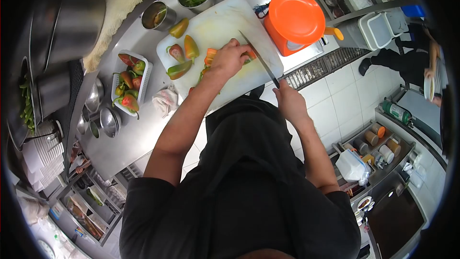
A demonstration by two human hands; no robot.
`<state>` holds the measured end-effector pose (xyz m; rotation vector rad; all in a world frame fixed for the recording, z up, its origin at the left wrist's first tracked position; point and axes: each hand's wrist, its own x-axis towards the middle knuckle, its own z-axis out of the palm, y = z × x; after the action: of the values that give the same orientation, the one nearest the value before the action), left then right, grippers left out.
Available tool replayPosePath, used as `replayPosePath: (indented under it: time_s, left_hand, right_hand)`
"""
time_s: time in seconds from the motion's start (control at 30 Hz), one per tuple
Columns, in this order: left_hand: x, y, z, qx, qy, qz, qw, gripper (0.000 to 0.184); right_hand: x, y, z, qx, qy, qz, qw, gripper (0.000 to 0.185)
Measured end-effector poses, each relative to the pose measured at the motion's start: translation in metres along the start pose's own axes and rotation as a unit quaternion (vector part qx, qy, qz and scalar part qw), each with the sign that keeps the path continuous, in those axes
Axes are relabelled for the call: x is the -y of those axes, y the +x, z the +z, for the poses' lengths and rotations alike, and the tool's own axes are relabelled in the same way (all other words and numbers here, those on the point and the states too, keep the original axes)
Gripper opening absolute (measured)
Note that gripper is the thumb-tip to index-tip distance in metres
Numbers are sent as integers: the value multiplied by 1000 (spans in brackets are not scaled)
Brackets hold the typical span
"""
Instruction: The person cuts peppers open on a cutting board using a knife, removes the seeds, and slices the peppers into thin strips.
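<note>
My right hand is wrapped round the handle of a kitchen knife, its long blade lying across the white cutting board. Close beside the blade, my left hand presses a red pepper piece to the board with bent fingers. Orange-red pepper pieces lie just left of that hand, partly hidden by it. Several whole peppers, mottled red, yellow and green, rest on the board's left side, among them a yellow-green pepper and a green-red pepper.
A white basket of peppers stands left of the board near a crumpled cloth. Metal containers with cut vegetables line the far side. An orange-lidded container stands at the right corner. Another person is at far right.
</note>
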<state>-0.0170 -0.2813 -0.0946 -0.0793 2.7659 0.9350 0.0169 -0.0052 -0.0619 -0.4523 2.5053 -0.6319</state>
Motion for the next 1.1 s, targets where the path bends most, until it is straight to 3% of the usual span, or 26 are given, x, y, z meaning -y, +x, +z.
replayPosePath:
  time_s: [0.3, 0.7, 0.9, 1.1]
  left_hand:
    - [-1, -2, 0, -11, -6, -7, 1000, 31]
    - [0, -4, 3, -19, 4, 0, 1000, 31]
    - [0, -7, 7, -37, 4, 8, 999, 28]
    - [1, -8, 7, -54, -4, 5, 999, 27]
  right_hand:
    - [6, -31, -4, 48, -62, 74, 994, 26]
    - [10, -19, 0, 57, -61, 52, 995, 26]
    - [2, 9, 23, 14, -40, 0, 999, 29]
    - [4, -5, -1, 22, -28, -2, 999, 27]
